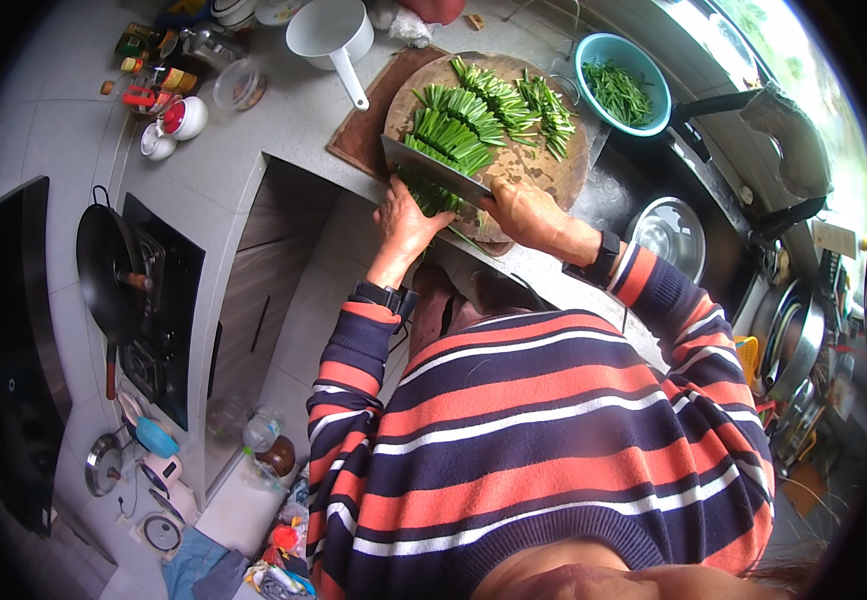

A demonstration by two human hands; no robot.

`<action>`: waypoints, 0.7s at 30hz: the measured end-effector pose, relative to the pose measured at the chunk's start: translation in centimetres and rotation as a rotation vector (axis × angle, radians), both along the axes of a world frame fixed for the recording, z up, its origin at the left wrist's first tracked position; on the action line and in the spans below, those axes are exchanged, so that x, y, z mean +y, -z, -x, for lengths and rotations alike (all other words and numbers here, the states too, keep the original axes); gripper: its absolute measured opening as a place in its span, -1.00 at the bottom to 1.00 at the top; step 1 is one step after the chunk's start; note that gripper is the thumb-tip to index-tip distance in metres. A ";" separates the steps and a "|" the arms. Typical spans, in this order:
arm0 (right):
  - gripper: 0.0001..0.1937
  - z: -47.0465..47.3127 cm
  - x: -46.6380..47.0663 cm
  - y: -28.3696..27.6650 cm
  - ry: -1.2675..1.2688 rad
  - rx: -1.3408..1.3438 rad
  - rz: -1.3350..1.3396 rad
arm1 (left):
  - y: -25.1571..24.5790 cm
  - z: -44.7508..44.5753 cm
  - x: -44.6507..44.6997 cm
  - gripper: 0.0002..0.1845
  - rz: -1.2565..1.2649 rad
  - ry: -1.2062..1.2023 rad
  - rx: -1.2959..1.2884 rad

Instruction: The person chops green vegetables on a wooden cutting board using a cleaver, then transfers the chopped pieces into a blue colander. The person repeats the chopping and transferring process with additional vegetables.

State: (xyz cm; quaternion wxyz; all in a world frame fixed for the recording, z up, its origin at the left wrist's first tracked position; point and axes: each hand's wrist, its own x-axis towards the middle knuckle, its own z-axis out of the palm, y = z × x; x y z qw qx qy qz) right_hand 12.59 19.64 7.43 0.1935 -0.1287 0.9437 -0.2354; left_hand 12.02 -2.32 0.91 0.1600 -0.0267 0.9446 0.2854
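Note:
My right hand (527,214) grips the handle of a broad-bladed cleaver (433,169). Its blade lies across a bunch of green chives (433,196) on a round wooden chopping board (553,180). At the near edge of the board, my left hand (407,214) holds the uncut part of that bunch, fingers close to the blade. Beyond the cleaver, cut chives (460,112) lie in several rows, with pale ends showing in the farther ones. A few loose strands hang over the board's near edge.
A turquoise basin (662,90) of green stalks stands right of the board, above the sink, which holds a steel bowl (670,232). A white saucepan (313,34) points its handle toward the board. A wok (107,262) sits on the hob at left. Bottles and jars (171,82) crowd the corner.

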 end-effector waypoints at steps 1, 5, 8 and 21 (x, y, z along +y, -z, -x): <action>-0.68 0.1 0.0 0.1 0.002 -0.010 -0.006 | 0.1 -0.1 0.1 0.27 0.009 -0.001 0.000; -0.67 0.4 -0.2 0.2 -0.007 -0.030 -0.015 | 0.9 -0.5 0.3 0.26 0.006 -0.025 0.061; -0.66 0.6 -0.3 0.2 -0.004 -0.052 -0.036 | 1.6 -0.5 0.6 0.22 0.019 -0.051 0.059; -0.66 0.1 -2.4 2.5 0.039 -0.013 -0.047 | 3.4 -0.9 0.9 0.12 -0.012 -0.076 0.116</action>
